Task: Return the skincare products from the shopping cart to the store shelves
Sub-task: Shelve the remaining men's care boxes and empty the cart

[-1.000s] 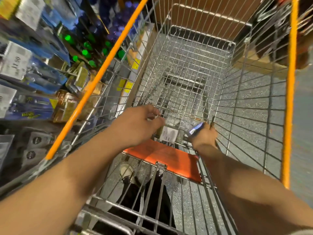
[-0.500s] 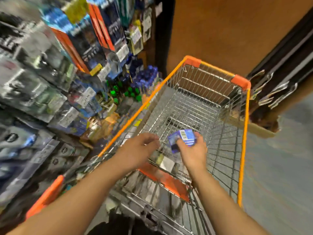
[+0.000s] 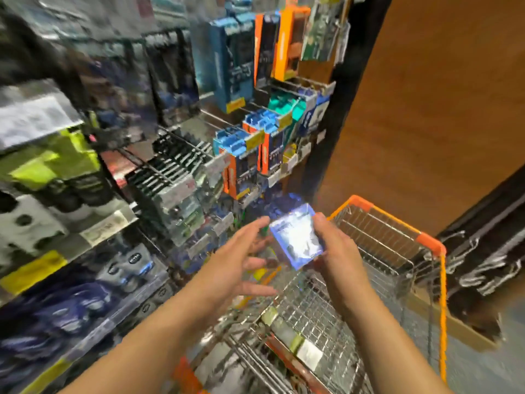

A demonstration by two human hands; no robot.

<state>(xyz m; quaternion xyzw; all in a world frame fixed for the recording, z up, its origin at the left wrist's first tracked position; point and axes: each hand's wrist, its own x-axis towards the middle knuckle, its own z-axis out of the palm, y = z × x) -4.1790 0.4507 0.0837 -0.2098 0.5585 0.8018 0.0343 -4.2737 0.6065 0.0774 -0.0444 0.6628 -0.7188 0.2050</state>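
Store shelves point(image 3: 199, 172) full of boxes and packs fill the left side, and most of it looks blurry. An orange-edged shopping cart point(image 3: 397, 223) stands just beside them on the right. The right hand point(image 3: 335, 251) holds a small blue pack point(image 3: 297, 237) up over the cart, with its fingers curled round the pack's right edge. The left hand point(image 3: 235, 260) is spread wide with straight fingers, very near the pack's left side, and it holds nothing. I cannot tell if it touches the pack. The pack is out of the cart but not on a shelf yet, so this one is about half done. Down in the near part of the cart a few more packs point(image 3: 295, 345) seem to lie, so I think more trips are left.
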